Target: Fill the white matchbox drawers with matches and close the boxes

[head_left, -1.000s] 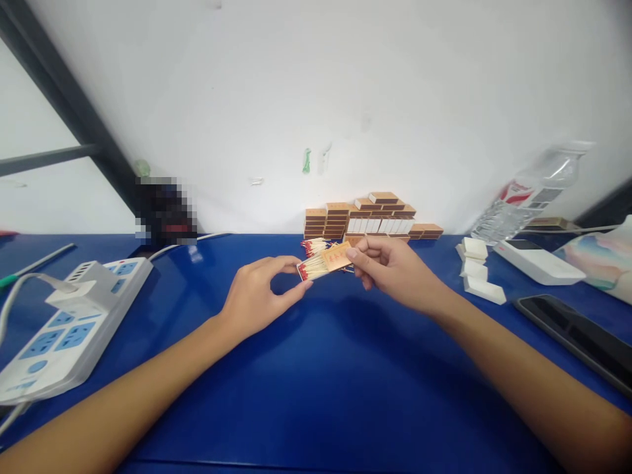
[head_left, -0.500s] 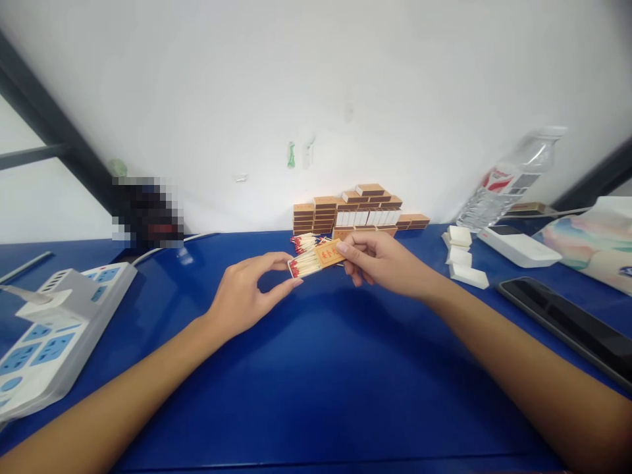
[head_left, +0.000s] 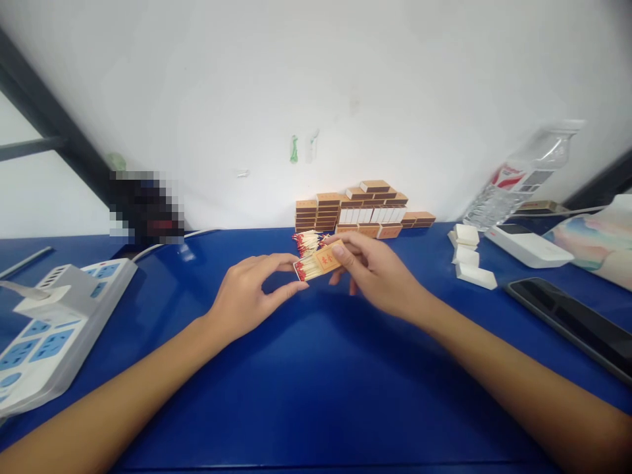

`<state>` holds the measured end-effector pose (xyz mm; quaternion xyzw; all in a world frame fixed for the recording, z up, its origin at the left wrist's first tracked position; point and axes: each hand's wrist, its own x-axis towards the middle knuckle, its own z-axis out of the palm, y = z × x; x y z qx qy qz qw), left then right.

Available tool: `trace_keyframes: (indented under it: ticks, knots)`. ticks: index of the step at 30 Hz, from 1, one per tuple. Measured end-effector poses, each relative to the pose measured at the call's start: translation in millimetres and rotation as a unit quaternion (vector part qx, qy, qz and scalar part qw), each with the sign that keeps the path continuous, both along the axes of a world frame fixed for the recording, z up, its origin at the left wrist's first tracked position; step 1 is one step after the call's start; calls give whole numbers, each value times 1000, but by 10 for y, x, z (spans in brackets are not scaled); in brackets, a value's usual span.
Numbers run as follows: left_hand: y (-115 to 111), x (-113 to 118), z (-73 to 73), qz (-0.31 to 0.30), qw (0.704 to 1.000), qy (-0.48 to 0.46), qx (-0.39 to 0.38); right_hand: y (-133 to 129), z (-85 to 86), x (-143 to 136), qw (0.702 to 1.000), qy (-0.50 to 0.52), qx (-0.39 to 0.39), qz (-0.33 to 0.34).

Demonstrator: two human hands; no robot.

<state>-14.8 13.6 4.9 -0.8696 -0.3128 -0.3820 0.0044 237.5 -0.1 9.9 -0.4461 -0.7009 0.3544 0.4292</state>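
Left hand (head_left: 254,289) pinches the left end of a match-filled tray (head_left: 297,272); right hand (head_left: 378,273) grips its orange sleeve (head_left: 326,259).

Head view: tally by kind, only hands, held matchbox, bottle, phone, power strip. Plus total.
Hands: 2 (left hand, right hand)
Held matchbox: 1
Bottle: 1
Phone: 1
Power strip: 1
Total: 6
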Motion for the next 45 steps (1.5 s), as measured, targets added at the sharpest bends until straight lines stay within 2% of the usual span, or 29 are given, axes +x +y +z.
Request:
trace_keyframes:
  ticks: [4,7,10,13,15,18,21,24,26,30,34,38,39,40,42,44,45]
  knots:
    - [-18,3,8,-13,1000,-18,4,-168,-29,-173,996,7,-23,81]
    - [-19,11,1,-42,998,-5,38,-269,-4,-251,990,4,-31,135]
    - [-34,22,-13,-51,997,-2,60,-291,34,-243,989,-13,-17,143]
    - [-53,20,-1,-45,998,-4,39,-247,56,-183,989,-37,-15,139]
    - [-24,8,42,-35,999,0,19,-185,59,-120,991,-87,12,103]
    - [169,-2,188,10,1000,-16,7,-47,51,15,975,-202,88,-11]
    - [555,41,389,51,998,-27,-23,101,50,171,939,-301,134,-104]
    - [999,155,525,71,996,-16,-46,208,80,311,912,-353,147,-148]
    - [1230,244,540,86,990,-27,-108,255,117,393,900,-374,153,-163]
    - [1440,387,454,106,985,-36,-132,329,212,585,872,-414,152,-214]
    - [1452,500,398,143,983,-29,-116,393,360,948,841,-439,143,-284]
    - [1388,600,436,190,977,-6,-98,401,553,1516,804,-457,67,-374]
    - [1342,610,451,203,975,2,-95,393,588,1661,805,-459,40,-373]
    - [1274,611,464,215,972,8,-92,380,612,1798,818,-464,-3,-341]
    - [1071,580,481,225,970,23,-87,343,613,2028,845,-455,-142,-242]
    - [797,502,469,213,972,39,-87,297,551,2194,846,-443,-230,-187]
    - [652,445,449,200,975,48,-88,275,498,2254,846,-440,-245,-176]
